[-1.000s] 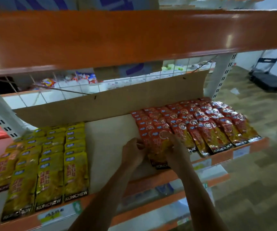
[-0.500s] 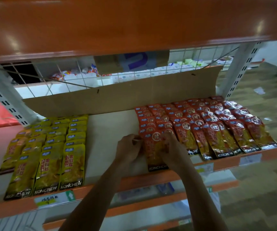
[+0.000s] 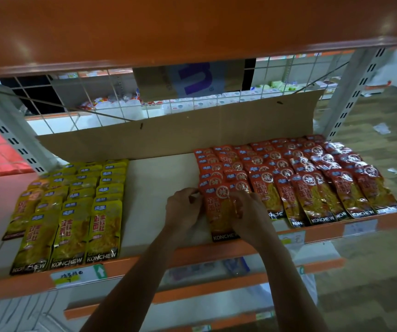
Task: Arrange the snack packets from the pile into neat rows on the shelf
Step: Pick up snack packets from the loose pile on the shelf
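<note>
Orange steel shelf above (image 3: 192,25) overhanging, cutting off upper view. Brown cardboard sheet (image 3: 180,133) propped along back of the working shelf (image 3: 159,188), wire mesh backing (image 3: 97,97) behind it w/ white tubs and other goods on far side, blurred. Grey slotted uprights (image 3: 355,92) at rear corners. Yellow snack packets (image 3: 73,207) in overlapping rows at left, black "KONCHEW" band on front edges. Bare pale strip of shelf between yellow block and red block. Price tag w/ green arrow (image 3: 79,275) on orange front lip below yellow rows; more labels on lip at right, unreadable. Lower shelf (image 3: 192,288) below, contents blurred.

Red snack packets (image 3: 312,178) in overlapping rows at right, approx six columns, foil glare on far-right ones. Front red packet (image 3: 219,216) of leftmost column lying flat near front lip, bottom band close to the edge. Left hand (image 3: 183,207) at its upper-left edge, fingers curled, thumb and fingertips pinching the packet's side. Right hand (image 3: 247,212) pressed on its right half, fingers bent over the face, covering part of print and end of the brand band; whether gripping or only pressing can't tell.

Packet: red-orange foil, white round emblem near top, small blue label at top-left corner, large Chinese characters down the middle, black strip at bottom reading "KONCHEW".
</note>
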Demonstrator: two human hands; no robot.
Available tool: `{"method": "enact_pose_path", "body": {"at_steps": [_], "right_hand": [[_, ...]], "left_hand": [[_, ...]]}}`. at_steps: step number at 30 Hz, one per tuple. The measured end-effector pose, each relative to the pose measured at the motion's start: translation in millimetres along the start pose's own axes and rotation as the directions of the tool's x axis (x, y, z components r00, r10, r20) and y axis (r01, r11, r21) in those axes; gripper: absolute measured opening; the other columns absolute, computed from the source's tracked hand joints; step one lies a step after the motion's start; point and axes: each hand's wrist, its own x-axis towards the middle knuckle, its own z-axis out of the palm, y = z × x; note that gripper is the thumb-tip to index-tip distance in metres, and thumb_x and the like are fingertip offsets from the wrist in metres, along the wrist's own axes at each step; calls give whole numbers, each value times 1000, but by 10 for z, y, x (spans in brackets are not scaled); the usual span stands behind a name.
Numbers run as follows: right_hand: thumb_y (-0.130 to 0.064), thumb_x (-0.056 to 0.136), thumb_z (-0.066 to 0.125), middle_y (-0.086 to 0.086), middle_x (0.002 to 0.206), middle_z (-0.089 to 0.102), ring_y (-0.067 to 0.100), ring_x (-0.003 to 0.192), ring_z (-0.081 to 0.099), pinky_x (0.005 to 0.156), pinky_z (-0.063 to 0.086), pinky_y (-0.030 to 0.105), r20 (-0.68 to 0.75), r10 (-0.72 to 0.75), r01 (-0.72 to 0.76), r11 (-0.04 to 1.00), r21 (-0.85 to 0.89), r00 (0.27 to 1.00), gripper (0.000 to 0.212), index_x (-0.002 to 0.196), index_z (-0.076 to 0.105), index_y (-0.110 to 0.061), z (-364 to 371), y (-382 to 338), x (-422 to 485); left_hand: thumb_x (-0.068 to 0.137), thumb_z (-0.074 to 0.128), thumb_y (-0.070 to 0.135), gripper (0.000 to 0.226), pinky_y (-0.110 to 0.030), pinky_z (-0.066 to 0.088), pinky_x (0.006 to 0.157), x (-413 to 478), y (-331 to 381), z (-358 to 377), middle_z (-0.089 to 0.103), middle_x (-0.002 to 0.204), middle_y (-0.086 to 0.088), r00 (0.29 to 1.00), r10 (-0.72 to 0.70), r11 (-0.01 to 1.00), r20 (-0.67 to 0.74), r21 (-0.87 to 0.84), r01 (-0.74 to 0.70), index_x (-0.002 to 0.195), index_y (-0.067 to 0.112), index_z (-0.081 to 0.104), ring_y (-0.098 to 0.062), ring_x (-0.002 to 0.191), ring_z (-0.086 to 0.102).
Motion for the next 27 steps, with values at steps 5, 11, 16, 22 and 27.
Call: {"method": "enact_pose_path", "body": {"at_steps": [5, 11, 16, 22, 27], "right_hand": [[-12, 88, 60, 3, 111, 61, 15, 96, 57, 76, 43, 25, -149, -88, 92, 996, 21, 985, 35, 123, 58, -16, 53, -80, 16], [-12, 86, 64, 5, 98, 69, 20, 90, 64, 75, 48, 27, -214, -196, 205, 979, 18, 957, 18, 103, 68, -13, 347, -460, 27], [-17, 90, 62, 2, 114, 67, 18, 106, 60, 89, 47, 29, -154, -281, 287, 958, 19, 947, 27, 116, 65, -14, 775, -962, -9], [-17, 89, 61, 7, 116, 67, 29, 109, 58, 90, 38, 32, -56, -386, 384, 922, -50, 921, 26, 113, 66, -12, 1532, -1887, -256], [-15, 88, 61, 12, 112, 68, 30, 107, 60, 94, 44, 38, 34, -470, 469, 883, 26, 882, 26, 112, 67, -8, 2324, -2756, -616]], "left_hand": [[95, 55, 28, 33, -29, 50, 89, -58, -5, -67, 68, 115, -4, 995, -34, 998, -91, 51, 39, 126, 17, 60, -16, 99, 65], [91, 59, 22, 29, -27, 49, 83, -202, -133, -349, 70, 103, 0, 974, 132, 985, -184, 137, -108, 120, 18, 63, -15, 94, 65], [88, 62, 15, 30, -34, 52, 79, -394, -483, -863, 68, 105, -8, 943, 214, 969, -256, 173, -173, 118, 11, 64, -23, 94, 65], [85, 65, 16, 26, -38, 51, 73, -791, -1200, -1830, 67, 102, -14, 907, 199, 952, -372, 292, -90, 111, 10, 66, -37, 92, 62], [82, 67, 13, 31, -41, 51, 86, -1168, -1903, -2717, 68, 108, -16, 844, 165, 952, -510, 307, -1, 112, 4, 67, -37, 100, 61]]}}
